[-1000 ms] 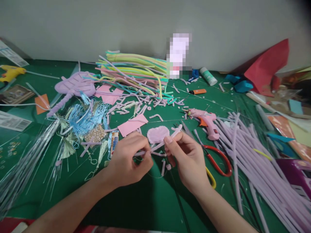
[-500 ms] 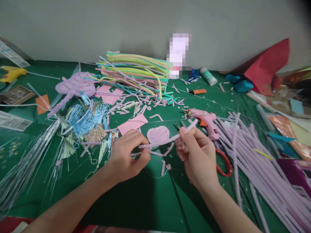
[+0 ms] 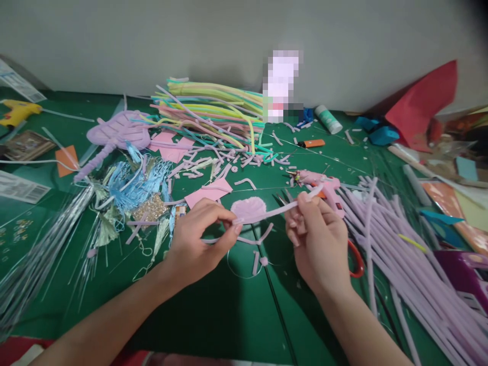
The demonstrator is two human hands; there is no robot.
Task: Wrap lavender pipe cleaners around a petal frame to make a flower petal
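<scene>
As the right hand (image 3: 320,234) drew away to the right over the last 1.0 s, the lilac fuzzy strip (image 3: 272,211) came to span the gap between the 2 hands, where far less of it had been exposed before. The left hand (image 3: 202,240) pinched 1 end between thumb and forefinger, and the right hand gripped near the other, its tip poking past the thumb toward the pink glue gun (image 3: 332,188). For the work, this meant that the strip was laid out almost straight, with most of its length bare to handle. A fluffy lilac patch (image 3: 248,206) had stayed just beyond the left fingertips; the strip passed across its near edge in view, though whether they touched could not be told. A curved lilac piece (image 3: 266,234) lay on the green table (image 3: 213,315) between the hands, nearer the wearer than the strip. The right hand's shift also hid the scissors' yellow handle, leaving part of the red handle (image 3: 360,260) showing beside its wrist.
</scene>
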